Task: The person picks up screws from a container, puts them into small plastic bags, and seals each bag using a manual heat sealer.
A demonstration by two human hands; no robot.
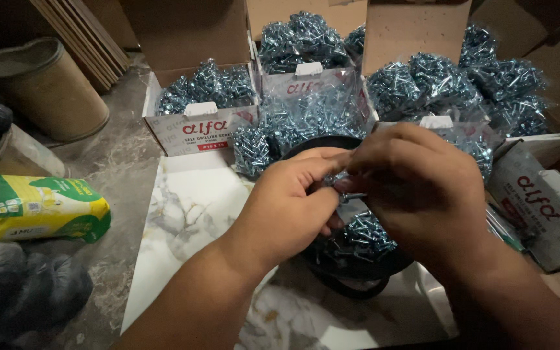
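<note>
Both hands' fingers (332, 194) pinch a screw bag (361, 236).

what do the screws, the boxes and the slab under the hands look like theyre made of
Screws: metal, likely zinc-plated steel, judging by the bluish silver glint; they are packed in clear plastic bags.
Boxes: cardboard, with matte brown flaps and printed white fronts.
Slab: glossy white with grey veins, so marble or a marble-look tile; which one cannot be told.
</note>
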